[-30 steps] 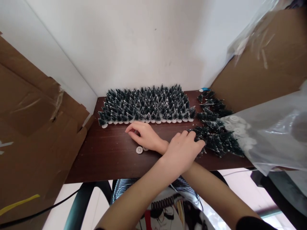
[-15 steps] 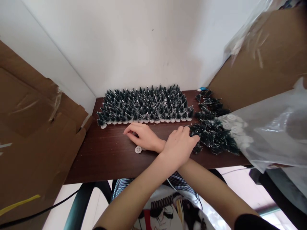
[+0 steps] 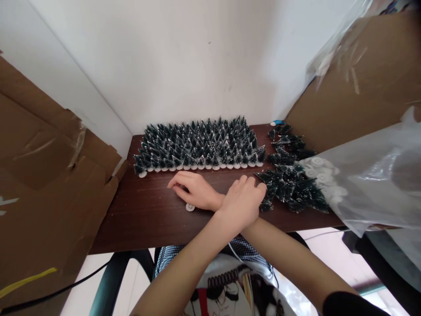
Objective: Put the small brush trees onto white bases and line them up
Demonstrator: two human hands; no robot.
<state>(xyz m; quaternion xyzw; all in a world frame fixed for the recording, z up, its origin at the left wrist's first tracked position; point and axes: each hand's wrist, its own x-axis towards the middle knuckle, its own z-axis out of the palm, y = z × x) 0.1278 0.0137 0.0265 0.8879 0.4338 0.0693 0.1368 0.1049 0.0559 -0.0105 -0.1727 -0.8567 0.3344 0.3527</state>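
My forearms cross, the left over the right. My left hand [image 3: 245, 198] is at the near left edge of a pile of loose miniature snow-tipped trees [image 3: 292, 186]. Its fingers curl down and their tips are hidden, so what they hold cannot be seen. My right hand [image 3: 195, 189] rests low over the table with loosely bent fingers, a gap between thumb and forefinger, and nothing visible in it. Just below it lies a white round base [image 3: 190, 207], partly covered by the hand. Behind it, rows of trees [image 3: 200, 142] stand upright on white bases.
A clear plastic bag [image 3: 371, 175] holding white round bases [image 3: 324, 177] lies at the table's right. Cardboard boxes flank both sides, left [image 3: 49, 175] and right [image 3: 368, 79]. A white wall [image 3: 184, 57] closes the back. Another base [image 3: 142, 174] lies at the front left row end.
My left hand has drawn slightly left, away from the pile, with its fingers more curled. My right hand has shifted slightly down and left, covering more of the white base.
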